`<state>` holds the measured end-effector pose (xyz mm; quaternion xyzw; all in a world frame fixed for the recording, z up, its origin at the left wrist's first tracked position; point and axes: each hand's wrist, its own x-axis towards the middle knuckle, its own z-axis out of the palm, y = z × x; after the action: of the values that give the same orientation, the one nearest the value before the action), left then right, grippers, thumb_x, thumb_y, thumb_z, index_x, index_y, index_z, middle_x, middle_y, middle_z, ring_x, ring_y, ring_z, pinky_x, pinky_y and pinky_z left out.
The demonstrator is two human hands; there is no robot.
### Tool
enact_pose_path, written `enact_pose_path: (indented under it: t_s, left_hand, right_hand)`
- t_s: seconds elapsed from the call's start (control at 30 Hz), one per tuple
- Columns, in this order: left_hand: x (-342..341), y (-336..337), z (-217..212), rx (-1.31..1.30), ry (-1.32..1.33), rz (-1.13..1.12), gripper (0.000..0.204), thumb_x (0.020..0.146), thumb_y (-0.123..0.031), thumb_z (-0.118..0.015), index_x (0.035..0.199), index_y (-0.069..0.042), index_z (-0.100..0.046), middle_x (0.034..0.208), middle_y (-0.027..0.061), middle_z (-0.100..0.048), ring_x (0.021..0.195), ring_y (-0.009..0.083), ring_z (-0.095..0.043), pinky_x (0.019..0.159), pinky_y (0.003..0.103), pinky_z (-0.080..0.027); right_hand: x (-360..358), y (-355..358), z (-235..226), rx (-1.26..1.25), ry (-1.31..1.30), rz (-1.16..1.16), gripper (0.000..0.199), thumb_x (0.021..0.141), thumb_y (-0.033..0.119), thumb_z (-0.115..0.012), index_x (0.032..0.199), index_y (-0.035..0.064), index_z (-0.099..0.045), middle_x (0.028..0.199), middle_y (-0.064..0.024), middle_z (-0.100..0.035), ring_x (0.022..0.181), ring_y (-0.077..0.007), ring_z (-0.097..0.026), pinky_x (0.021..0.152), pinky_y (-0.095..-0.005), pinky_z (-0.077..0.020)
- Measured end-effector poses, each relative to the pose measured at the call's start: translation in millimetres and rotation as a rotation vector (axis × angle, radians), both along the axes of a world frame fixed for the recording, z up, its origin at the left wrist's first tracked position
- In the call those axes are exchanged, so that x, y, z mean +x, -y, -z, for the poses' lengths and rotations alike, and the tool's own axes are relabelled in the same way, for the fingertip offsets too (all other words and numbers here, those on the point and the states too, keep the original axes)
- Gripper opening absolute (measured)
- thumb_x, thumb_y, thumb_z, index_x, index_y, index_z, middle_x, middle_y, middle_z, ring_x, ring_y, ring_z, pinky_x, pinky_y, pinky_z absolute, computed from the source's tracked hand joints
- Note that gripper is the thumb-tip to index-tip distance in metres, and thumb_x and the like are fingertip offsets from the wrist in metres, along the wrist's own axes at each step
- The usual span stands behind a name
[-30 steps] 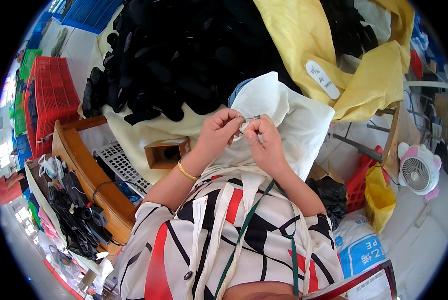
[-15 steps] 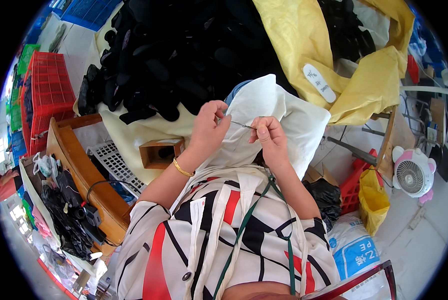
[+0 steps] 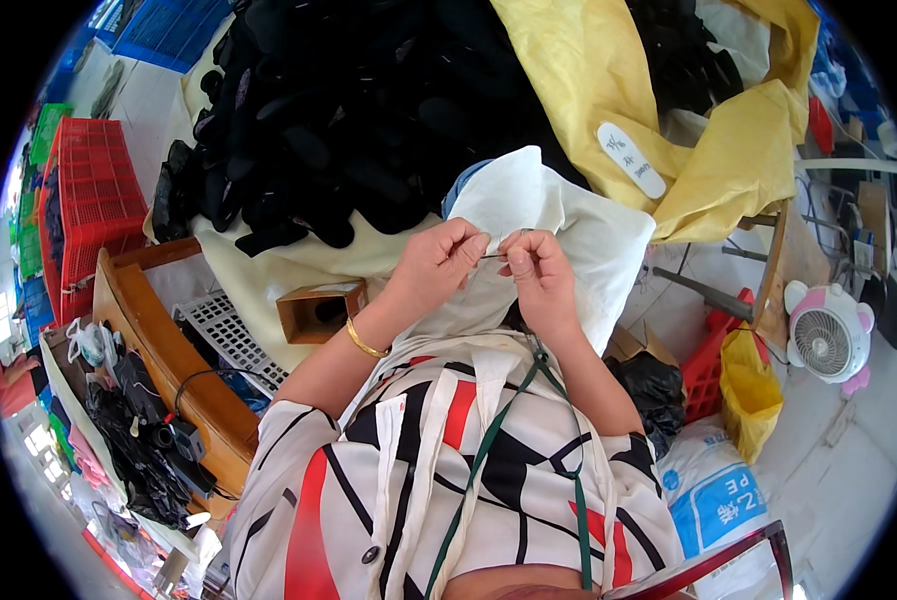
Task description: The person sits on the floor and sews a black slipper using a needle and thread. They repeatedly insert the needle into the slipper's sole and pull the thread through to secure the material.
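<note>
A thin, dark, strand-like piece [image 3: 493, 257], too fine to make out further, spans the small gap between left hand [image 3: 436, 265] and right hand [image 3: 542, 282], each pinching it closed-fingered above white cloth [image 3: 608, 240].

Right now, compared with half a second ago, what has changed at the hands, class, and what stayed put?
The left hand has moved rightward toward the right hand, so less of the thin dark strand shows between them. The right hand still pinches the strand. The cardboard box, black pile and yellow sheet stayed put.
</note>
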<state>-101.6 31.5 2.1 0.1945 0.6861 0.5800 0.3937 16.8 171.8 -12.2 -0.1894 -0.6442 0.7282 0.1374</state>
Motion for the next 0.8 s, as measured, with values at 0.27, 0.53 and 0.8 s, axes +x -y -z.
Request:
enact_pose_path:
  t_s: [0.27,0.53,0.8]
  left_hand:
    - [7,-2,-3,-0.063,0.746,-0.066,0.036,0.100,-0.037,-0.061,0.084,-0.005,-0.067,0.064,-0.0030,-0.054,0.048,0.0049,-0.045,0.041,0.021,-0.035]
    - [15,-5,6,0.078,0.675,-0.191,0.025,0.098,-0.028,-0.064,0.090,-0.005,-0.070,0.069,-0.0011,-0.059,0.048,0.0055,-0.043,0.043,0.021,-0.033]
    - [-27,24,27,-0.008,-0.934,-0.388,0.010,0.092,-0.005,-0.067,0.098,0.002,-0.071,0.083,0.0097,-0.066,0.079,0.0152,-0.058,0.063,0.027,-0.046]
  right_hand:
    - [-5,-1,-13,0.733,-0.102,0.052,0.011,0.086,0.009,-0.071,0.093,0.0068,-0.062,0.091,-0.0094,-0.059,0.087,-0.0292,-0.057,0.086,-0.0406,-0.0504]
    - [4,-3,-11,0.958,-0.171,0.003,0.011,0.083,0.002,-0.071,0.090,0.0070,-0.064,0.093,-0.0104,-0.055,0.090,-0.0279,-0.054,0.098,-0.0466,-0.0432]
    - [20,24,-18,0.693,-0.155,-0.270,0.015,0.074,0.004,-0.074,0.082,0.0068,-0.061,0.080,-0.0082,-0.051,0.078,-0.0290,-0.053,0.070,-0.0424,-0.0459]
